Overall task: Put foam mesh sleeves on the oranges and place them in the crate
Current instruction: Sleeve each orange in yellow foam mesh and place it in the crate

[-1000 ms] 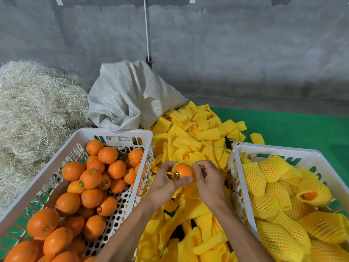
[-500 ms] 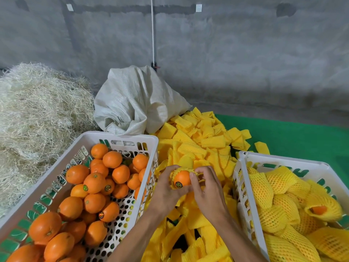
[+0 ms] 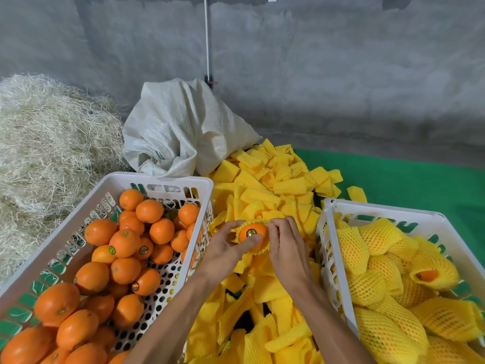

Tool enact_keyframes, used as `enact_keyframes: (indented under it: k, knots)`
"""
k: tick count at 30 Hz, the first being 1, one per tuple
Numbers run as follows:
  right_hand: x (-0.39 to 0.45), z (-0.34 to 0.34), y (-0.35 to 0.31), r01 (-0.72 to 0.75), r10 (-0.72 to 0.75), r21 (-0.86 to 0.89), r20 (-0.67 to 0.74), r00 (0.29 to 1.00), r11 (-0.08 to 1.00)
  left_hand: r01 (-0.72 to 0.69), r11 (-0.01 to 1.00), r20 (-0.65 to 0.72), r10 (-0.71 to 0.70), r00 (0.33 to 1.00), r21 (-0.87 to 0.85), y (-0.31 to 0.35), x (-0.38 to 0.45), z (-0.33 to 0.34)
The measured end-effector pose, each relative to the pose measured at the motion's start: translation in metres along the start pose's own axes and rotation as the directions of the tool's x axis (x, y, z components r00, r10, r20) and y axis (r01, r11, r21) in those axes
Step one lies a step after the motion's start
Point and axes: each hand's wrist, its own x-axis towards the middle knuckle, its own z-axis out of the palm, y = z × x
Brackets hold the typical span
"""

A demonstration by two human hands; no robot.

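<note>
Between the two crates, both my hands hold one stickered orange [image 3: 252, 232] with a yellow foam mesh sleeve [image 3: 258, 250] stretched around its rim. My left hand [image 3: 226, 248] grips the orange and sleeve from the left, thumb across the fruit's lower front. My right hand [image 3: 284, 245] pinches the sleeve's edge on the right. The white crate on the left [image 3: 168, 179] holds several bare oranges [image 3: 126, 243]. The white crate on the right [image 3: 383, 208] holds several sleeved oranges [image 3: 367, 285].
A pile of flat yellow foam sleeves [image 3: 265, 190] lies between and behind the crates on a green mat [image 3: 409, 177]. A white woven sack [image 3: 181, 127] sits behind the left crate. Straw [image 3: 49, 143] is heaped at the left. A grey concrete wall stands behind.
The sleeve has come further over the orange, now ringing its sides, and my thumb has shifted across the fruit's front. Both hands stay above the sleeve pile.
</note>
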Motion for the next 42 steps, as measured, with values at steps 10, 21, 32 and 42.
enact_keyframes:
  k: [10,21,32,42]
  knots:
    - [-0.006,0.004,-0.013,0.153,-0.153,-0.015,0.032,0.988,0.988,0.149,0.968,-0.056,-0.163,0.985,-0.203,0.001,0.004,-0.006]
    - [-0.004,0.003,-0.01,0.249,-0.208,-0.173,0.226,0.952,0.953,-0.052,0.998,-0.024,0.052,0.998,0.03,-0.009,0.005,-0.007]
    - [0.0,-0.004,0.003,0.076,-0.051,-0.114,0.205,0.977,0.991,-0.067,0.988,0.041,0.061,0.997,0.141,-0.005,0.0,-0.008]
    - [-0.008,0.006,-0.012,0.268,-0.252,-0.19,0.108,0.962,0.944,0.003,0.984,-0.198,0.032,0.98,0.177,-0.006,0.007,-0.005]
